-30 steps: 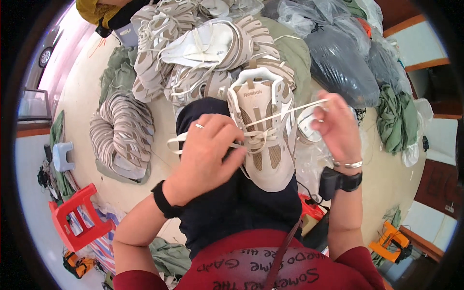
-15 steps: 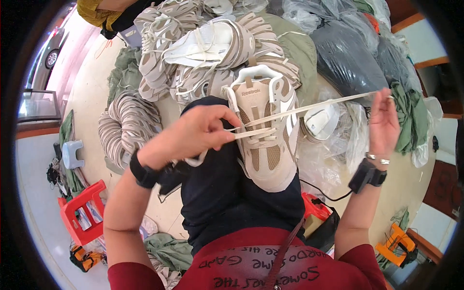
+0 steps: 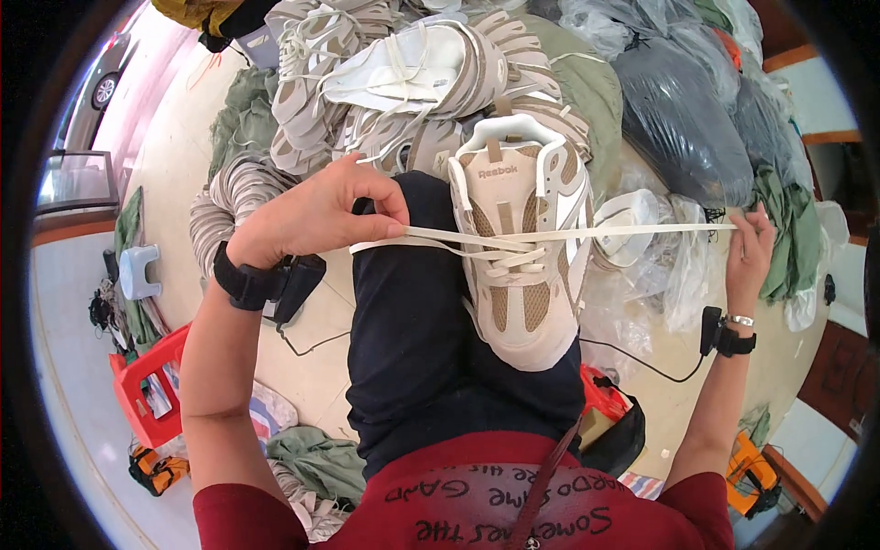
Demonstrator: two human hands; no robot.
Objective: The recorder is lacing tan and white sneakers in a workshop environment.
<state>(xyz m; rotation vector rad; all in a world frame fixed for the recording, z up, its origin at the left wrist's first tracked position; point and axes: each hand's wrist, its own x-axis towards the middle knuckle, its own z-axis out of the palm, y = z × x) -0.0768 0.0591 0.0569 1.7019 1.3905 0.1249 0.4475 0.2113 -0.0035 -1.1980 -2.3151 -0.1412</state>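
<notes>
My left hand (image 3: 316, 211) pinching one side of the lace (image 3: 660, 229), now pulling farther from the shoe (image 3: 511, 188) than half a second ago, my right hand (image 3: 752, 246) pinching the other side, reaching wider too, the shoe resting toe toward me on my thighs (image 3: 403, 357).

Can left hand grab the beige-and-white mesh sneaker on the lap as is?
Probably yes: the left hand is near the beige-and-white sneaker, with only flat cream shoelace strung between. Its fingers pinch that lace, though, and might need freeing.
</notes>
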